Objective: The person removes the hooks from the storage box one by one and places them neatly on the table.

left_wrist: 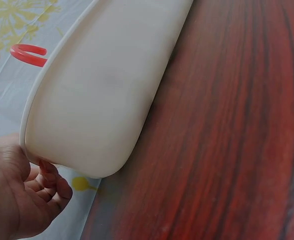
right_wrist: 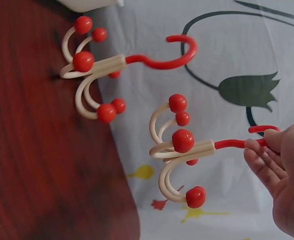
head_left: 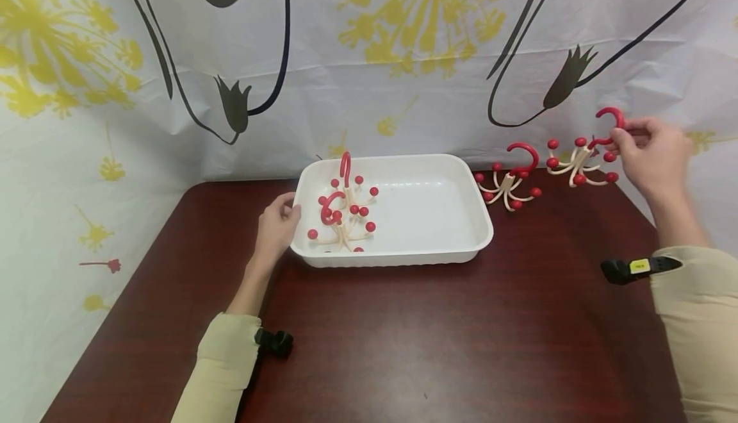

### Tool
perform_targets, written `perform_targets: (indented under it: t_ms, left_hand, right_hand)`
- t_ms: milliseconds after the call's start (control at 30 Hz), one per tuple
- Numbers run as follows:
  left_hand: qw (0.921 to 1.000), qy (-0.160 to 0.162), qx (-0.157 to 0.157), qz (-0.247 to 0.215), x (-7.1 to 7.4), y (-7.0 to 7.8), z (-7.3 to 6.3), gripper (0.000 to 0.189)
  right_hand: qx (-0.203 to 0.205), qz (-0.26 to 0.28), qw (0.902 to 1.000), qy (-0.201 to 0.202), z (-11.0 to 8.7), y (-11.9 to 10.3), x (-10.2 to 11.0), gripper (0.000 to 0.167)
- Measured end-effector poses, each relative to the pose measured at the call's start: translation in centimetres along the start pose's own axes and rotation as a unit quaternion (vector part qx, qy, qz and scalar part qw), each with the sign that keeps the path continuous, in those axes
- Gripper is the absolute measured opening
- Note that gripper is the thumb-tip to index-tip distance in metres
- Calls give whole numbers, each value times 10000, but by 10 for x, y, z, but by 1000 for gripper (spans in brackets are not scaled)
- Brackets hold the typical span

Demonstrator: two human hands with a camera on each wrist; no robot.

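Note:
My right hand [head_left: 660,157] pinches the red hook of a cream hanger [right_wrist: 202,149] whose curved prongs end in red balls. This hanger is off the table, above its back right edge. A matching hanger [head_left: 508,182] stands on the table just right of the white tray [head_left: 426,211], its hook up. Two more, a rear hanger [head_left: 348,197] and a front hanger [head_left: 342,237], sit close together in the tray's left part. At the tray's left end, my left hand [head_left: 277,227] holds the rim with curled fingers; in the left wrist view the tray's wall [left_wrist: 97,95] fills the middle.
The dark red-brown wooden table [head_left: 426,327] runs back to a white curtain [head_left: 323,70] printed with yellow and grey flowers. The tray stands near the table's back edge. Black straps with small devices are on both sleeves.

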State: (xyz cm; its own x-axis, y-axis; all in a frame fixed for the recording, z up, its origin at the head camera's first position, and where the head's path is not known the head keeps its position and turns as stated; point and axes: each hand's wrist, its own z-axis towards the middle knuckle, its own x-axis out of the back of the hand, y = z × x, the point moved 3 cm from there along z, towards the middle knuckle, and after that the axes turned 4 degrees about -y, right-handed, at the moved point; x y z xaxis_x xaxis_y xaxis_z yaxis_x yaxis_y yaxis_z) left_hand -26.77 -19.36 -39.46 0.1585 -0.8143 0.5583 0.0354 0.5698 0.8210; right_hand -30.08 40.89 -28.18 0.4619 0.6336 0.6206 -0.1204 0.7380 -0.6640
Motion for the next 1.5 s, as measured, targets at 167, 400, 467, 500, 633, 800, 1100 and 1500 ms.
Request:
perform_targets:
  t_ms: [167, 400, 467, 500, 633, 800, 1100, 1500]
  left_hand:
    - [10000, 21, 17, 14, 0, 0, 0, 42]
    - [10000, 51, -82, -4, 1, 1, 2, 41]
    - [9999, 49, -88, -10, 0, 1, 2, 41]
    - [10000, 46, -77, -12, 0, 0, 2, 42]
    - [10000, 44, -42, -9, 0, -1, 1, 42]
    - [10000, 19, -77, -21, -2, 0, 1, 41]
    - [10000, 36, -35, -20, 0, -1, 1, 42]
    - [10000, 39, -40, 1, 0, -1, 1, 42]
  right_hand:
    - [-45, 28, 9997, -240, -4, 11, -6, 39]
    - [51, 479, 9979, -421, -9, 26, -18, 31]
    - [66, 489, 9976, -493, -9, 30, -22, 31]
    - [57, 456, 9975, -536, -10, 31, -24, 32]
    - [64, 297, 9972, -685, -11, 34, -31, 37]
    - [44, 37, 9972, -748, -14, 37, -34, 38]
    - [-2, -87, 9969, -778, -14, 37, -31, 43]
    - [77, 163, 9993, -333, -12, 27, -20, 33]
